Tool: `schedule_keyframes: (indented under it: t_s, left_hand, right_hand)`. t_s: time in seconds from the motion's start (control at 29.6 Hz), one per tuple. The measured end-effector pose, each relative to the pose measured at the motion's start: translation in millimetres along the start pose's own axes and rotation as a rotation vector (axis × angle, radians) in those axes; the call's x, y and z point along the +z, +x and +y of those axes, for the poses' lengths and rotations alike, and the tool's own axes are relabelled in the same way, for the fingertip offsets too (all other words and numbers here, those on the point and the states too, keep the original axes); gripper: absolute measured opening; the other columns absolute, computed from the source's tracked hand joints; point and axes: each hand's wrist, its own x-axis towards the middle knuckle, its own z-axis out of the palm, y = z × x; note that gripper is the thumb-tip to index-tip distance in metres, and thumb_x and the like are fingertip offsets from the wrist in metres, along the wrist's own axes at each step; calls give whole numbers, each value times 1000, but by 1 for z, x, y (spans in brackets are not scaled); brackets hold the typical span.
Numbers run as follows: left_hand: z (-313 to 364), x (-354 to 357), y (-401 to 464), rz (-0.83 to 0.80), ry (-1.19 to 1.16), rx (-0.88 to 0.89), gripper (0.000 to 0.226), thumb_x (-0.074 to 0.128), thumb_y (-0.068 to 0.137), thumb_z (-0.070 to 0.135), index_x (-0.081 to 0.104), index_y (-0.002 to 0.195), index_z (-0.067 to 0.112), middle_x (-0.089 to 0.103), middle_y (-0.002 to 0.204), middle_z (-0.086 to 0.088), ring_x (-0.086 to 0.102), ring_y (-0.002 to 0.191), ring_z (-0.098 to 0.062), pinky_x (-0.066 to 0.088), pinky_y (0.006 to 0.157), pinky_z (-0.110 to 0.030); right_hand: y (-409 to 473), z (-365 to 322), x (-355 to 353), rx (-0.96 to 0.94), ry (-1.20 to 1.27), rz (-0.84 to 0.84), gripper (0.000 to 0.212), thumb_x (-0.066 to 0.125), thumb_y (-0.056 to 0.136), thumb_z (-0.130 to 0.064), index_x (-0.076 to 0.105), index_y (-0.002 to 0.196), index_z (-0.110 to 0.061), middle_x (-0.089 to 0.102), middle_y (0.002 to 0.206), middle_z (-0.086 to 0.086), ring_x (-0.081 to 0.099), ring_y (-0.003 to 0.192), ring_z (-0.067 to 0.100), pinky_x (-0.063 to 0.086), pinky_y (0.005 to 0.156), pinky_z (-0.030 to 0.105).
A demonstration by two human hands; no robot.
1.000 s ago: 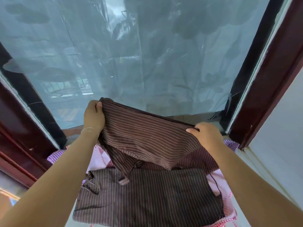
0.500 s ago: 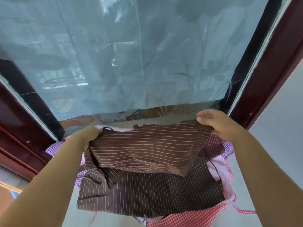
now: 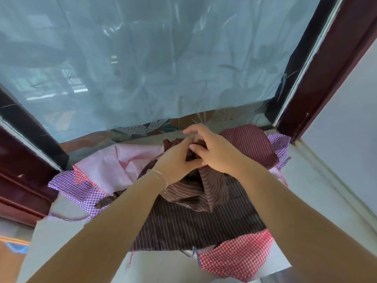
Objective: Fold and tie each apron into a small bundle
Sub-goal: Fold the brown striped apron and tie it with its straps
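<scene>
A second ago the two hands held the brown striped apron stretched wide between them, one at each upper corner, well apart. Now the left hand and right hand have come together at the middle, touching, fingers curled round a gathered bunch of the cloth. The apron no longer hangs spread out; it is crumpled into a narrow heap under the hands.

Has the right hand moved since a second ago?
Yes. The right hand has come left, away from the dark red window frame, and now meets the left hand on the brown striped apron.
</scene>
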Motion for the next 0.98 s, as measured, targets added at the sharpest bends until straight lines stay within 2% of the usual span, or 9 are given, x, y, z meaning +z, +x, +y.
schedule_keyframes:
  t_s: [0.14,0.24,0.44,0.51,0.57,0.64,0.74,0.84,0.98]
  left_hand:
    - [-8,-10,3,-41,-189,107,14,62,90,25,58,104,26,66,97,13,61,94,-2,48,81,-16]
    - [-19,-13,1,-27,-217,139,23,54,95,32,64,97,12,68,89,-5,63,86,-18,50,82,-36]
    - [-19,-10,-1,32,-94,185,19,44,100,28,57,89,18,59,77,8,54,71,-3,41,67,-19]
    - [-20,-8,-2,73,-14,186,17,41,101,30,53,94,21,58,79,10,54,72,-2,40,65,-20]
    - [-20,-7,-5,113,24,190,16,38,102,30,50,96,20,57,79,9,54,71,-5,40,64,-23]
    - [-20,-7,-6,151,28,178,14,39,101,30,49,97,21,56,78,11,53,70,-4,40,64,-24]
    - [-18,-6,-5,175,4,121,16,43,100,29,54,103,18,60,85,7,57,78,-11,45,71,-28]
    - [-11,-7,-6,182,-3,128,14,45,100,27,55,103,18,60,83,6,57,77,-12,46,71,-29]
    - [3,-7,-10,209,42,256,14,43,100,28,54,100,18,58,78,7,54,70,-10,44,65,-28]
  right_hand:
    - [-4,-11,1,-45,116,186,21,50,99,-23,49,119,-28,56,88,-13,56,80,-4,44,72,11]
    - [-8,-3,4,6,228,342,11,55,96,-21,55,105,-27,58,93,-18,54,86,-12,39,76,3]
    - [-16,-3,9,85,349,491,14,59,94,-20,57,91,-33,63,87,-12,60,82,-4,46,76,10]
    - [-16,-1,8,179,479,543,11,54,97,-22,61,93,-30,65,86,-8,62,81,6,51,77,22]
    - [-20,1,3,285,722,467,19,47,100,-22,66,100,-20,67,86,-1,63,82,18,51,81,34]
    - [-25,4,-2,307,831,277,21,49,99,-19,67,108,-11,71,90,2,66,85,18,53,81,30]
    - [-31,4,-6,255,681,110,22,58,93,-15,67,113,-8,73,93,1,68,83,7,52,70,15]
    - [-29,9,-9,229,645,103,20,63,90,-12,68,109,-12,73,94,2,68,86,11,54,75,20]
    - [-21,14,-7,208,266,-5,8,61,90,-13,62,83,-17,65,77,5,62,72,18,48,69,32]
